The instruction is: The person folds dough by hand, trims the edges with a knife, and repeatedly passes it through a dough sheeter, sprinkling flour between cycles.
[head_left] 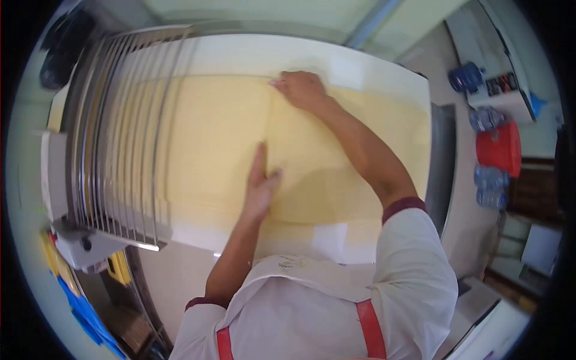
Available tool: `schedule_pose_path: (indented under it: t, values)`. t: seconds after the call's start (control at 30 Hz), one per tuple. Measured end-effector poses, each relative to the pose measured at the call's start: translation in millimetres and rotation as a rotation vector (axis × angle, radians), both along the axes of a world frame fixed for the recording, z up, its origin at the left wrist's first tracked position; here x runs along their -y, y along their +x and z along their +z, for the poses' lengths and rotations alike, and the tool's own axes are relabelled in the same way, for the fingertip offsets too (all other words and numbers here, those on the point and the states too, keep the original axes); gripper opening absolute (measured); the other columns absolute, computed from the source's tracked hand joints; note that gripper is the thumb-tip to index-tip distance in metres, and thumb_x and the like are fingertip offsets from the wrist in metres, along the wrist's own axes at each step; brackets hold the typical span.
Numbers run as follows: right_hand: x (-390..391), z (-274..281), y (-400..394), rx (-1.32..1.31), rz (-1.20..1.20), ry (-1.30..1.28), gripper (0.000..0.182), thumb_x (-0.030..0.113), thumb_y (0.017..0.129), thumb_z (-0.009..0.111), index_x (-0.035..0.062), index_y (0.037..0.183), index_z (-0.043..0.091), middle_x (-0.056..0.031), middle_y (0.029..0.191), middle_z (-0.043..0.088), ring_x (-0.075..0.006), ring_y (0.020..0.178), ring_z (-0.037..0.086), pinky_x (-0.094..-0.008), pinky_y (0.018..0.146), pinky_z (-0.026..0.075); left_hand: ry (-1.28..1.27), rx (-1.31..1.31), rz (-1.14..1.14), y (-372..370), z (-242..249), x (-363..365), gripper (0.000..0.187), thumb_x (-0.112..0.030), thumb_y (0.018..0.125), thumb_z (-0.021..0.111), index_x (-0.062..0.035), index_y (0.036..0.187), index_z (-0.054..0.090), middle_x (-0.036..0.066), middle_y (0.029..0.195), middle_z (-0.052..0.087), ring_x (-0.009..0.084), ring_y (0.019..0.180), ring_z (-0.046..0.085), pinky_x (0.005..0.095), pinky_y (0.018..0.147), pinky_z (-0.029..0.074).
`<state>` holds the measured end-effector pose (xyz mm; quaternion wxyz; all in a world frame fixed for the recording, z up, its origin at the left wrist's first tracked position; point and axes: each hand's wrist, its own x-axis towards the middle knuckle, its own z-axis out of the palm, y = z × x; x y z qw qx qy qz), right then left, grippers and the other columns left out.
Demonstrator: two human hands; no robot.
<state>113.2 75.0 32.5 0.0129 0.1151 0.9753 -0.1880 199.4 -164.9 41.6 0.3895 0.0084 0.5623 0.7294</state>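
A wide, thin sheet of pale yellow dough [204,120] lies flat on a white belt [258,51]. A faint straight line runs across the sheet between my hands. My left hand [260,192] rests on the sheet near this line, fingers stretched out and thumb apart, holding nothing. At the sheet's far edge, my right hand [302,89] is closed, with its fingertips pinched together by the top of the line. Something small and pale shows at those fingertips, too small to name.
A metal bar guard [157,144] covers the left part of the belt. A grey machine housing [90,247] sits at lower left. Large water bottles [465,77] and a red bucket [499,149] stand at the right. A pale wall borders the far side.
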Motion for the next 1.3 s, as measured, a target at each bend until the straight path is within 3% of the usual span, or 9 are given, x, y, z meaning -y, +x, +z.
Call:
schedule_pose_path:
  t: [0.23, 0.4, 0.5, 0.63, 0.73, 0.8, 0.97, 1.17, 1.3]
  values:
    - [0.3, 9.5, 5.0, 0.014, -0.036, -0.042, 0.053, 0.051, 0.098, 0.04, 0.0045, 0.101, 0.065, -0.0166, 0.096, 0.068, -0.0335, 0.097, 0.065, -0.0477, 0.085, 0.048, -0.136, -0.056, -0.293, -21.7, -8.1, -16.1, 0.067, 0.002, 0.096, 0.047, -0.0111, 0.154, 0.017, 0.014, 0.152, 0.034, 0.0229, 0.132, 0.043, 0.0334, 0.107, 0.038]
    - [2.4, 7.7, 7.0, 0.008, -0.065, -0.07, 0.046, 0.047, 0.097, 0.047, 0.0047, 0.105, 0.063, -0.0148, 0.102, 0.066, -0.0321, 0.102, 0.061, -0.0477, 0.088, 0.045, -0.048, -0.059, -0.181, -4.8, -9.5, -3.5, 0.067, 0.003, 0.094, 0.051, -0.007, 0.153, 0.02, 0.015, 0.151, 0.036, 0.0213, 0.133, 0.041, 0.0317, 0.108, 0.036]
    - [-14.5, -5.8, 36.8, -0.384, -0.003, -0.044, 0.042, 0.037, 0.093, 0.057, 0.004, 0.12, 0.057, -0.0164, 0.12, 0.06, -0.0317, 0.118, 0.053, -0.047, 0.099, 0.039, -0.064, -0.151, -0.087, 22.6, -9.8, 15.1, 0.066, 0.006, 0.093, 0.05, -0.006, 0.152, 0.023, 0.014, 0.148, 0.039, 0.0202, 0.131, 0.044, 0.0314, 0.107, 0.038]
    - [-122.1, -25.1, 162.4, -0.312, -0.213, 0.159, 0.067, 0.032, 0.093, 0.056, 0.002, 0.147, 0.029, -0.0207, 0.153, 0.029, -0.0337, 0.143, 0.024, -0.0498, 0.117, 0.018, -0.182, -0.319, -0.04, 32.7, -13.1, 23.7, 0.061, 0.009, 0.092, 0.048, -0.0024, 0.149, 0.03, 0.015, 0.146, 0.043, 0.0185, 0.13, 0.045, 0.0303, 0.107, 0.037]
    - [-170.9, 9.8, 279.9, -0.073, -0.425, 0.293, 0.069, 0.031, 0.096, 0.052, 0.0029, 0.151, 0.02, -0.0218, 0.157, 0.019, -0.0347, 0.146, 0.018, -0.0494, 0.117, 0.017, -0.075, -0.233, -0.013, 31.6, -19.1, 25.5, 0.06, 0.004, 0.092, 0.055, 0.0003, 0.147, 0.033, 0.014, 0.146, 0.044, 0.0151, 0.131, 0.044, 0.0261, 0.106, 0.033]
    - [-173.6, -34.5, 331.1, -0.197, -0.372, 0.127, 0.066, 0.03, 0.098, 0.047, 0.0032, 0.151, 0.018, -0.0234, 0.156, 0.018, -0.0359, 0.146, 0.018, -0.0484, 0.116, 0.018, -0.12, -0.292, -0.01, 36.0, -20.5, 27.6, 0.059, 0.001, 0.093, 0.055, 0.0008, 0.147, 0.032, 0.012, 0.146, 0.044, 0.0132, 0.131, 0.042, 0.0245, 0.105, 0.033]
    - [-160.5, -26.1, 325.4, -0.102, -0.435, 0.214, 0.063, 0.031, 0.1, 0.042, 0.0037, 0.151, 0.017, -0.0258, 0.155, 0.018, -0.0393, 0.144, 0.019, -0.0496, 0.116, 0.018, -0.256, -0.327, -0.008, 60.8, -17.9, 45.8, 0.056, -0.004, 0.094, 0.056, 0.0001, 0.147, 0.035, 0.005, 0.127, 0.056, 0.0075, 0.112, 0.053, 0.0202, 0.093, 0.04]
    - [-138.9, -20.1, 262.6, -0.245, -0.423, 0.367, 0.057, 0.023, 0.096, 0.053, 0.002, 0.145, 0.033, -0.0263, 0.149, 0.032, -0.0426, 0.14, 0.026, -0.0508, 0.115, 0.022, -0.215, -0.147, 0.19, 98.2, -22.9, 112.4, 0.048, -0.001, 0.092, 0.057, 0.0001, 0.138, 0.047, 0.006, 0.106, 0.061, 0.011, 0.098, 0.059, 0.0239, 0.089, 0.047]
    - [-81.8, -4.0, 130.8, -0.499, -0.014, 0.142, 0.054, 0.019, 0.093, 0.058, 0.0002, 0.14, 0.039, -0.0256, 0.146, 0.037, -0.0423, 0.137, 0.031, -0.05, 0.113, 0.026, -0.138, 0.015, 0.779, 79.3, -26.4, 164.3, 0.044, 0.001, 0.089, 0.058, 0.0031, 0.131, 0.045, 0.008, 0.109, 0.058, 0.0166, 0.11, 0.056, 0.028, 0.098, 0.043]
